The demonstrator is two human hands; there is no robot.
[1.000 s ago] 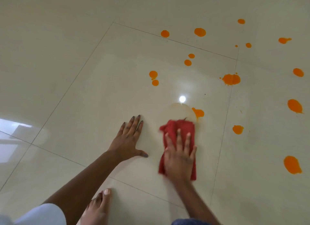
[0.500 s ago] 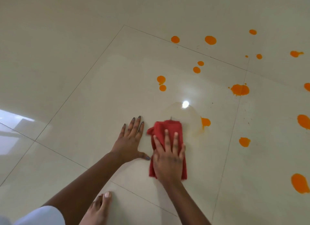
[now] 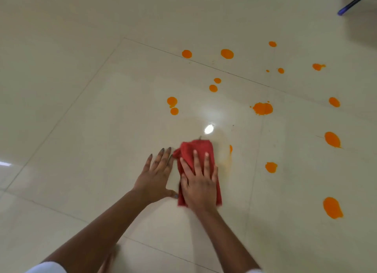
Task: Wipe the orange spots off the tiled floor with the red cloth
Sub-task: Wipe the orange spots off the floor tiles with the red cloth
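Note:
My right hand (image 3: 201, 183) lies flat on the red cloth (image 3: 196, 150), pressing it against the cream tiled floor (image 3: 102, 120). My left hand (image 3: 156, 175) rests palm down on the tile just left of the cloth, fingers spread, holding nothing. Right of the cloth a half-wiped orange spot (image 3: 230, 148) sits above a faint orange smear (image 3: 225, 160). Several whole orange spots lie beyond and to the right, among them a pair (image 3: 172, 102), a large splat (image 3: 262, 108) and a small one (image 3: 271, 167).
A bare foot (image 3: 109, 260) shows at the bottom edge beside a white garment (image 3: 47, 268). A dark blue rod (image 3: 353, 1) slants in at the top right corner. A ceiling light glares off the tile (image 3: 209, 129) just past the cloth.
My right hand slid the cloth left towards my left hand. The orange spot beside the cloth has shrunk to a sliver with a smear below it. The camera view shifted.

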